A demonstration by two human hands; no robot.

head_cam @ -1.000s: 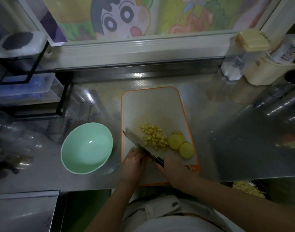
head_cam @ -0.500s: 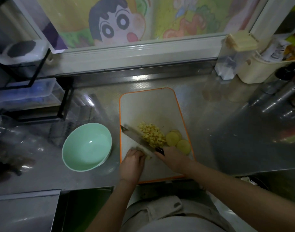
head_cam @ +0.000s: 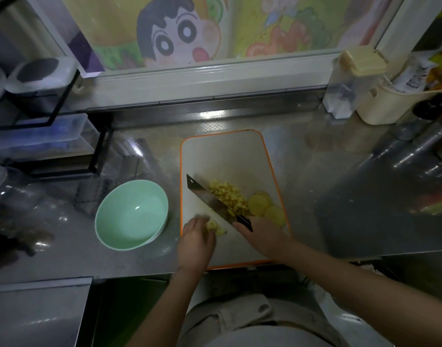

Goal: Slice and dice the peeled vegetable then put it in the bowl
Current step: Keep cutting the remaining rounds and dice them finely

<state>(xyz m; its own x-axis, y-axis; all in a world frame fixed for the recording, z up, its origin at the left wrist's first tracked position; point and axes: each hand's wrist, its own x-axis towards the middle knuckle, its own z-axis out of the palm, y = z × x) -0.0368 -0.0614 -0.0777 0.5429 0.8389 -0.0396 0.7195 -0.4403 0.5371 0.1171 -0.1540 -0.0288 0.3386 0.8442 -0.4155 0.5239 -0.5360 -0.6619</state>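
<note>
We are looking down at a white plastic cutting board with an orange rim (head_cam: 227, 156), lying on the steel counter (head_cam: 315, 184). The right hand (head_cam: 262, 236) is clamping round the black handle of a broad steel kitchen knife (head_cam: 209, 199), and the blade is running diagonally up and to the left across the board. We cannot tell whether the edge is touching the board. The left hand (head_cam: 196, 242) is curling its fingers over a small pale yellow chunk of peeled vegetable (head_cam: 213, 226) at the near left of the board, just beside the blade. On the far side of the blade, a heap of small yellow diced cubes (head_cam: 228, 196) is sitting right against the steel. To its right, round yellow slices (head_cam: 260, 205) are lying overlapped near the board's right edge. The round mint green bowl (head_cam: 132, 214) is sitting on the counter just left of the board, and all the vegetable we are seeing is on the board.
</note>
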